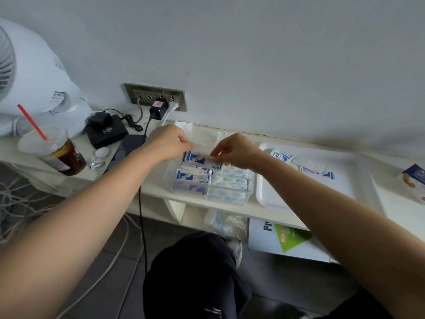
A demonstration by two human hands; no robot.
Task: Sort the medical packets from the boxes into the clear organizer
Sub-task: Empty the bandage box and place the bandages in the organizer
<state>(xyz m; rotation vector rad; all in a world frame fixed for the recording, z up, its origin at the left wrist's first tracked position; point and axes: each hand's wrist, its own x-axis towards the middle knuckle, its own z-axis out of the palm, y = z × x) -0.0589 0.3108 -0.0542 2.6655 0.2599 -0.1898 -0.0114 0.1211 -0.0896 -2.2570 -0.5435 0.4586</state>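
A clear organizer (249,196) sits on the white shelf, holding blue-and-white packets (192,177) in its left compartments and pale blue patterned packets (230,181) on the right. Both hands are over its far part. My right hand (236,150) pinches the right end of a blue-and-white packet (200,160) lying across the back left compartment. My left hand (169,141) has its curled fingers at that packet's left end; its fingertips are hidden. Several loose packets (305,165) lie on a white tray (276,199) to the right.
A medical box (414,180) stands at the far right edge. Left of the organizer are a dark device (105,132), chargers in a wall socket (158,97), an iced drink with a red straw (59,150) and a white fan (30,77). Cables hang to the floor.
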